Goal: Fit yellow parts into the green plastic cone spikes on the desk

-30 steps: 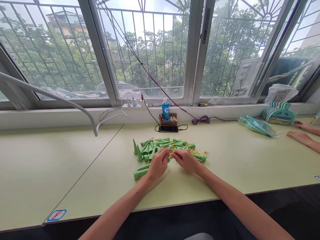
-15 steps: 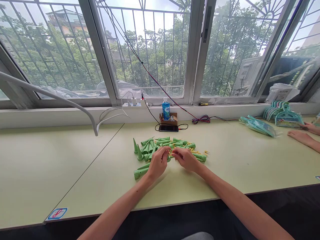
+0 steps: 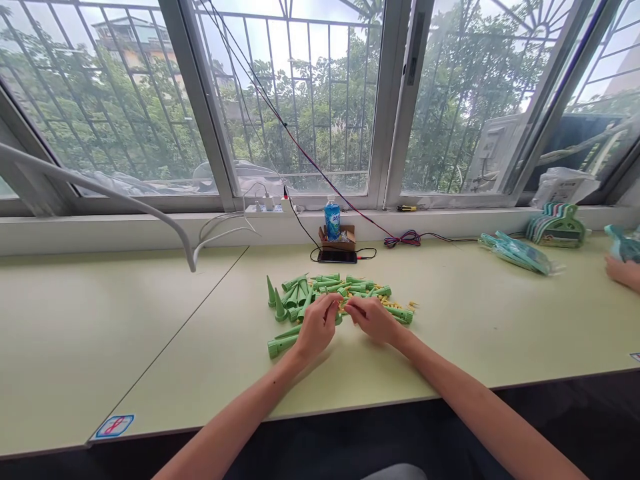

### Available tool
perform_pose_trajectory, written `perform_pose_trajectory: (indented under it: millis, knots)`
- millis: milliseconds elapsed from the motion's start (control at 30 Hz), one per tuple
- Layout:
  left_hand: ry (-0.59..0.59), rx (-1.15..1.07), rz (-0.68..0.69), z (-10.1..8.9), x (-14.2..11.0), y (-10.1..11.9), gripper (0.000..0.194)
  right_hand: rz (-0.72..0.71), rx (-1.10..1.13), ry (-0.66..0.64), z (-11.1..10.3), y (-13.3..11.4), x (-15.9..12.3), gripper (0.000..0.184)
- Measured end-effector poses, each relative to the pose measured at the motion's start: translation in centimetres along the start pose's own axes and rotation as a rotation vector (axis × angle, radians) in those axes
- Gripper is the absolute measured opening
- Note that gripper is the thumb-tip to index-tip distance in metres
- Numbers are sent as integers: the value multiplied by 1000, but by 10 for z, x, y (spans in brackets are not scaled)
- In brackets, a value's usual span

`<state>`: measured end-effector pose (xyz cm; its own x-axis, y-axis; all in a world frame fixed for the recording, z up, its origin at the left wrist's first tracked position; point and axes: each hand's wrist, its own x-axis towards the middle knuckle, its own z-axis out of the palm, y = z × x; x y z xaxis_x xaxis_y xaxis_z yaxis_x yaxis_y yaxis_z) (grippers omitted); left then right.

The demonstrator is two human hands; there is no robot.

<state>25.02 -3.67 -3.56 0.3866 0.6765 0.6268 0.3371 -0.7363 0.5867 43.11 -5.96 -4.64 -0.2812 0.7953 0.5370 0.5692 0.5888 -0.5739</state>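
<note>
My left hand [image 3: 319,323] is closed at the near side of a heap of green plastic watering spikes [image 3: 295,293]. A bit of green plastic [image 3: 339,319] shows at its curled fingers, mostly hidden by the hand. Close beside it, my right hand [image 3: 373,318] has thumb and fingers pinched together; whatever is between them is too small to make out. The fingertips of both hands nearly meet. Small yellow pieces [image 3: 390,303] lie among the green ones. Left of my left hand lies a longer green spike [image 3: 280,345], and two green cones [image 3: 279,307] stand upright.
Behind the heap lie a phone [image 3: 337,257] with a cable and a small carton [image 3: 347,236] holding a blue bottle [image 3: 332,219]. At right are bagged teal items [image 3: 517,253], a row of hangers [image 3: 557,227] and another person's hand [image 3: 623,272]. A white hose [image 3: 150,210] arches at left.
My hands stay almost in place. At far right, the other person's hands have drawn back from the hangers, and one now holds a teal item.
</note>
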Motion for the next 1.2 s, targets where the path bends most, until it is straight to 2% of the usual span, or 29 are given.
perform_pose_trajectory:
  millis: [167, 367, 467, 600, 800, 1033, 1133, 1200]
  knots:
    - [-4, -8, 0, 0, -1, 1, 22, 17, -29, 1, 0, 0, 1, 38]
    - [2, -7, 4, -1, 0, 2, 22, 41, -19, 1, -2, -6, 0, 20]
    - [4, -3, 17, -1, 0, 2, 22, 22, -21, -7, -1, -6, -1, 17]
    - [2, 13, 25, 0, 0, 3, 23, 15, -36, -7, 0, -2, -1, 19]
    - [-11, 6, 18, 0, -1, 3, 22, 11, -76, -2, 0, 0, 0, 35]
    - [0, 25, 7, 0, 0, 2, 22, 29, -54, -7, 0, -1, -2, 19]
    - [-4, 24, 9, 0, -1, 2, 23, 16, -64, -16, 0, 0, -2, 20]
    - [-7, 21, 12, 1, -1, 2, 23, 7, -77, -17, 1, 0, -1, 28]
